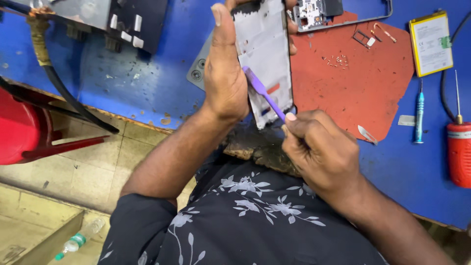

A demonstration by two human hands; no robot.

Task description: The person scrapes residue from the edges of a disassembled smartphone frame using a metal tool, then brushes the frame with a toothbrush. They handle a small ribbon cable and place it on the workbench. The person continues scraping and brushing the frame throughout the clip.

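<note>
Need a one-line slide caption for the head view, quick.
Left hand holds a phone frame upright while right hand works a purple pry tool against it.

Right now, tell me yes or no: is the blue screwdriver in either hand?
No. The blue screwdriver lies on the bench; the right hand holds a purple tool, the left hand a phone panel.

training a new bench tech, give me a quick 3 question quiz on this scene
1. True or false: the left hand holds the phone frame upright.
2. What does the right hand grip? A) blue screwdriver B) purple pry tool C) tweezers
3. What lies on the blue table right of the red mat?

Key: 1 true. 2 B, the purple pry tool. 3 the yellow-edged battery.
</note>
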